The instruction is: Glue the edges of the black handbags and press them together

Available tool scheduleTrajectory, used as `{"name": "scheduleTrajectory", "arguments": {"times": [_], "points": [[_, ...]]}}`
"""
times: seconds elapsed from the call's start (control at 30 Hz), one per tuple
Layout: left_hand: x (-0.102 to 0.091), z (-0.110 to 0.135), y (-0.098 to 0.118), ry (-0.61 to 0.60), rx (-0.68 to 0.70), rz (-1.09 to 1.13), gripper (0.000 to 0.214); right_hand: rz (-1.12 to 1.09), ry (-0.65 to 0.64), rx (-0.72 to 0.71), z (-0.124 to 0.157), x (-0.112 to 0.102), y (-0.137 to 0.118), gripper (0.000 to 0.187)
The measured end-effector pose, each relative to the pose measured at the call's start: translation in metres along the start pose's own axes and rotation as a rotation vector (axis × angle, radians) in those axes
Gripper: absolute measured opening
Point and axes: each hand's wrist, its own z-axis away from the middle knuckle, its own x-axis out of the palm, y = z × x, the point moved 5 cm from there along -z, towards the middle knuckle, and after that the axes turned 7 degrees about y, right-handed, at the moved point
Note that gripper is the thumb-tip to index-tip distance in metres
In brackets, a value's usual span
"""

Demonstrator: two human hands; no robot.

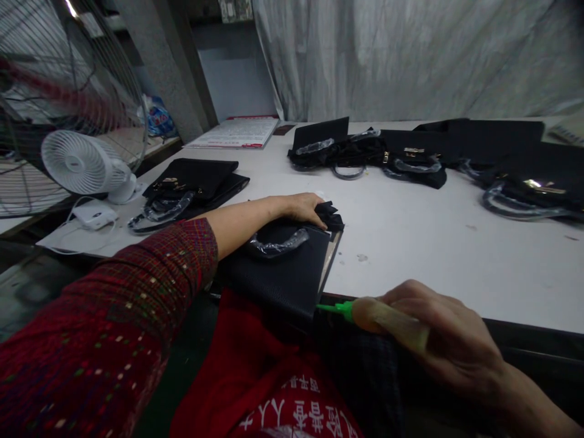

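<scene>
A black handbag [283, 274] leans over the near edge of the white table [433, 243], its handle wrapped in clear plastic. My left hand [303, 208] rests on the bag's top edge, fingers curled over a black folded part. My right hand [438, 334] is closed round a soft glue bottle [383, 317] with a green nozzle. The nozzle tip touches the bag's lower right corner.
Several more black handbags lie at the back [365, 155], at the right [529, 182] and at the left [187, 185]. A small white fan [82, 164] and a big standing fan [55, 91] are on the left. A printed sheet [237, 132] lies far back.
</scene>
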Motion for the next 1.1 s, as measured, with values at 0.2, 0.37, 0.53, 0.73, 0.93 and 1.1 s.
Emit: {"name": "scheduleTrajectory", "arguments": {"times": [0.2,0.37,0.53,0.73,0.93,1.1], "points": [[0.002,-0.003,-0.005,-0.026,0.003,0.074,0.036,0.055,0.032,-0.002,-0.001,-0.004,0.003,0.016],[0.002,-0.006,-0.009,-0.021,0.026,0.057,0.037,0.04,0.009,0.002,-0.002,-0.002,0.004,0.015],[0.001,-0.006,-0.01,0.011,0.039,-0.002,0.038,-0.027,-0.001,0.029,-0.001,-0.002,0.003,0.013],[0.001,-0.001,-0.008,0.036,0.04,-0.019,0.035,-0.023,0.058,0.194,0.003,-0.002,0.013,0.01],[0.001,0.0,-0.007,0.053,0.04,0.007,0.039,-0.201,0.159,0.32,0.006,0.004,0.014,0.003],[0.0,0.0,-0.011,0.074,0.065,-0.005,0.039,-0.104,0.185,0.321,0.011,-0.001,0.015,0.004]]}}
